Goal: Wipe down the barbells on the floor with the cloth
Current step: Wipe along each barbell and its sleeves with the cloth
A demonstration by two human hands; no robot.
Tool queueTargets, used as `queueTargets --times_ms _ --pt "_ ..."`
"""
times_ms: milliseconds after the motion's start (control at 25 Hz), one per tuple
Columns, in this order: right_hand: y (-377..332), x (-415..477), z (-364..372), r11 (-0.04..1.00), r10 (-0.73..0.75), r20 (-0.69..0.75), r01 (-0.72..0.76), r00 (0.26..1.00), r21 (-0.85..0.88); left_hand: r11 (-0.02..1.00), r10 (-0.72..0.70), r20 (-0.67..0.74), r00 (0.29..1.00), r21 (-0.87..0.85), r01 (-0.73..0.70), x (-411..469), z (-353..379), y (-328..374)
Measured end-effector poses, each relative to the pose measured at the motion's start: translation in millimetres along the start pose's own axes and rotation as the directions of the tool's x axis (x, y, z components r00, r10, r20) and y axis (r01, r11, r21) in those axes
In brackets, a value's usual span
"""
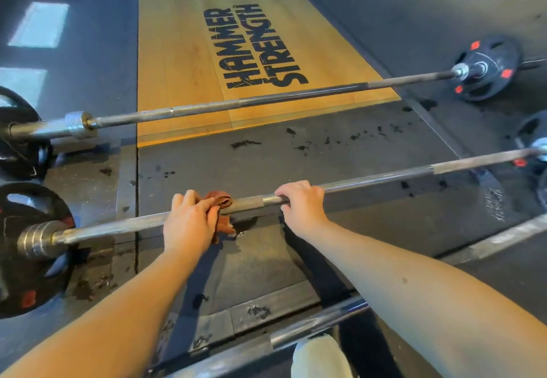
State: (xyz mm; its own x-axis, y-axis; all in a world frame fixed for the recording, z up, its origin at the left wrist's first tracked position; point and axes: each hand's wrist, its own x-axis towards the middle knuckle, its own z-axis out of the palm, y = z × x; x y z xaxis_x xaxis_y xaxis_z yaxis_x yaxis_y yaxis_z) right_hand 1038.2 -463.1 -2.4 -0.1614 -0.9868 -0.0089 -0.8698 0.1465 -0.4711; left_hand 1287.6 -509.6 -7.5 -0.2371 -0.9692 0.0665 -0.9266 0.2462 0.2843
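Gym floor: both hands (189, 221) gripping barbell (384, 178), cloth (220, 200) between.

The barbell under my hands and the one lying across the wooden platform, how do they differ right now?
The middle barbell lies over dark rubber flooring; the far barbell crosses the wooden platform. The middle barbell is gripped by the right hand, and the left hand holds the cloth around it; the far barbell is untouched. Both are steel bars lying roughly parallel, with black plates at the ends.
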Motion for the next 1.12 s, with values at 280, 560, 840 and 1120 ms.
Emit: queueTargets --times_ms 280,560,840,1120 --pt "20.2 21.8 -5.2 0.987 -0.077 0.092 0.088 0.993 -0.133 0.994 0.029 -0.175 0.984 0.111 -0.009 4.0 8.5 8.3" --pt "16.0 36.7 -10.7 0.943 -0.273 0.277 0.313 0.921 -0.111 1.0 0.005 -0.193 0.981 0.029 0.001 6.2 15.6 13.4" --pt "-13.5 45.2 22.3 0.866 -0.379 0.316 0.453 0.87 -0.209 1.0 -0.007 -0.21 0.978 -0.03 0.001 -1.3 15.8 11.6" --pt "-13.8 67.0 14.4 0.948 -0.281 0.508 0.319 0.814 0.012 0.998 0.0 -0.215 0.977 -0.069 -0.015 -3.2 15.3 6.5"
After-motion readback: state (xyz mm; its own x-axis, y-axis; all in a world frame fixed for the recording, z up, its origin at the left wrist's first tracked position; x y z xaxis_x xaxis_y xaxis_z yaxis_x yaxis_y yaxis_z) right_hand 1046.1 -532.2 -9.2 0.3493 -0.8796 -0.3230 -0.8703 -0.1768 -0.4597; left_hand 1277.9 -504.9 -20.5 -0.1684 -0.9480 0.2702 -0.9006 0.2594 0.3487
